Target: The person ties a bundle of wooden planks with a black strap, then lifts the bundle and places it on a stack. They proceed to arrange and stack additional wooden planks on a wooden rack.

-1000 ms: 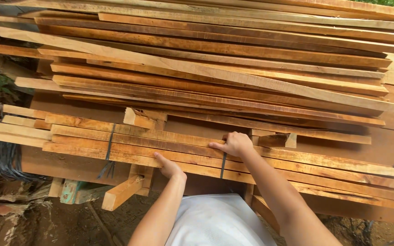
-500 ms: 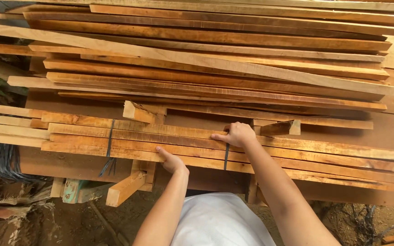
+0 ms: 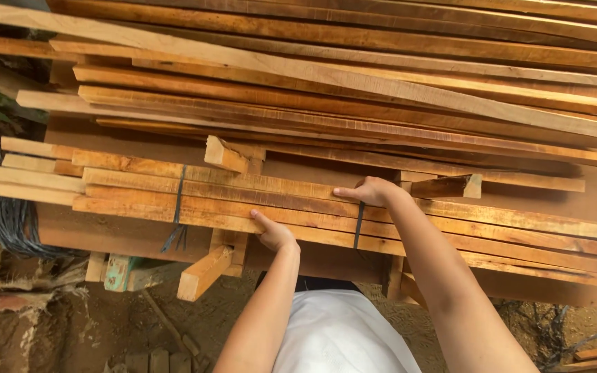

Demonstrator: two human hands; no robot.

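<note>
Right hand (image 3: 371, 191) is laid on top of the strapped bundle of wooden slats (image 3: 278, 200), fingers curled over a slat, index finger stretched left along the grain. It is closed loosely on the slat right where the dark strap (image 3: 358, 224) crosses the bundle; the strap runs down from under the hand over the near edge.

Left hand (image 3: 274, 233) is pressed against the near edge of the same bundle, just left of and below the right hand. Thumb is seen on the top face, fingers are hidden under the edge, so a pinch-type grip on the bundle edge is indicated; full closure cannot be told.

The bundle is lying flat, long axis left to right, at the front of a large stack. A second dark strap (image 3: 177, 207) is wrapped round it further left, with its loose end hanging below.

Two short wood blocks are seen on the bundle: one (image 3: 224, 153) behind the left hand, one (image 3: 454, 186) just right of the right hand.

Behind, long planks (image 3: 326, 76) are piled in many layers, some skewed.

Below the bundle, a short timber offcut (image 3: 204, 273) sticks out toward the camera. A coil of dark cable (image 3: 12, 224) is hung at the far left. Bare earth (image 3: 91, 324) is below.
</note>
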